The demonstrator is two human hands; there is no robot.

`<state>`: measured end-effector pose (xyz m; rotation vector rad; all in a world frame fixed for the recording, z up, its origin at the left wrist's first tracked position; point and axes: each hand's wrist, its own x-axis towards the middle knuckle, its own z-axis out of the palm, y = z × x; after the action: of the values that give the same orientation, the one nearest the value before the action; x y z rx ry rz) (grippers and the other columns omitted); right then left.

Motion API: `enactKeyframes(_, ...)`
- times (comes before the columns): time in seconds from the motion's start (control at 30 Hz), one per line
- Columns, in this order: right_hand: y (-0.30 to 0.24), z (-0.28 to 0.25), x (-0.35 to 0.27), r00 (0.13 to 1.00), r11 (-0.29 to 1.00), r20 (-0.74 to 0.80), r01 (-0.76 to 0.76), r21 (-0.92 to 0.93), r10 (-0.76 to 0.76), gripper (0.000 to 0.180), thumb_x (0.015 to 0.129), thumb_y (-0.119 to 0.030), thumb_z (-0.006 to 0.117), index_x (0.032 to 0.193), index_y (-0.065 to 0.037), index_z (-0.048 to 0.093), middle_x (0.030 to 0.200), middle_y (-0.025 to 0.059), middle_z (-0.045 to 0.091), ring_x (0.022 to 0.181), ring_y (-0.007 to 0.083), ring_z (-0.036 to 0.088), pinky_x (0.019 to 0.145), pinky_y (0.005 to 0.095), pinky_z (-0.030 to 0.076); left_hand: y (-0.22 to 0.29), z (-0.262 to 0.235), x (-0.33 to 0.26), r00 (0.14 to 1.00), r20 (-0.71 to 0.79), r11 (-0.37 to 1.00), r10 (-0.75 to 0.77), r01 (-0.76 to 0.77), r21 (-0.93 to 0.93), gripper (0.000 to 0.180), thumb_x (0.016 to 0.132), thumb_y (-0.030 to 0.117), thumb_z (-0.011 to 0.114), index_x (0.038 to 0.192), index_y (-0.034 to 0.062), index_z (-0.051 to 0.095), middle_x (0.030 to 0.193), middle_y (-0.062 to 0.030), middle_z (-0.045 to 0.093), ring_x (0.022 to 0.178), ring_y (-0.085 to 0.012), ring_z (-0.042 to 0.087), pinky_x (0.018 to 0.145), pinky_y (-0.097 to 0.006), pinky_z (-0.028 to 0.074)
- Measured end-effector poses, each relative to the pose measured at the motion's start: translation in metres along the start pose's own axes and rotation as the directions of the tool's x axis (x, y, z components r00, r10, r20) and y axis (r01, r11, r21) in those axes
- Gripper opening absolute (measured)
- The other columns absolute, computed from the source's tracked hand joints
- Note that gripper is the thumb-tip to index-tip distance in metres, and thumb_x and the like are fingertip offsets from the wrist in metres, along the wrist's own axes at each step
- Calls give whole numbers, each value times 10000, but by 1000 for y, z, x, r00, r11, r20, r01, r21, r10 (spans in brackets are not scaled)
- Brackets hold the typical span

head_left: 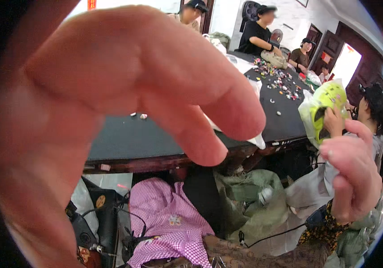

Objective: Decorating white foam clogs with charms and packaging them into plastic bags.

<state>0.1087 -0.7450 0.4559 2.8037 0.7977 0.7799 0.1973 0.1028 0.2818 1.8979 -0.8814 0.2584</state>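
Left hand (88, 116): we note fingers spread, empty — very near the lens.
Right hand (352, 178): curled loosely, holding nothing — right side.
Dark long table (129, 138): beyond.

Light: daylight glared white through the doorway (347, 64), far right of the fingers (227, 111).
Focus: left hand (93, 116) was close and blurred.
Edges: black fisheye rim; worktop (155, 138) edge bowed.

I am seeing a long dark table (151, 138) with lots of little colourful bits (278, 80) lying near its far end. Two tiny white bits (138, 116) are sitting near its near edge. Under that edge a pink checked cloth (169, 223) is lying beside green sacks (249, 192).
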Motion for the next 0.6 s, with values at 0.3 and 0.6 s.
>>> enactKeyframes(0.3, -25, -7, 44, 927, 809, -44, 347, 474, -372, 450, 909, -236, 626, 1301, -40, 523, 1166, 207, 611, 1000, 366, 603, 919, 496, 444, -59, -47, -39, 969, -53, 963, 240, -231, 137, 1306, 560, 768, 717, 1421, -92, 243, 1039, -134, 653, 860, -192, 642, 787, -304, 499)
enactKeyframes(0.6, -40, 17, 21, 959, 820, -231, 264, 508, -165, 339, 912, -325, 565, 1173, -122, 493, 1012, 114, 597, 878, 277, 579, 881, 474, 411, -29, -91, -18, 951, 51, 924, 305, -309, 227, 1299, 561, 768, 712, 1420, -90, 248, 1037, -132, 652, 867, -191, 637, 795, -307, 493)
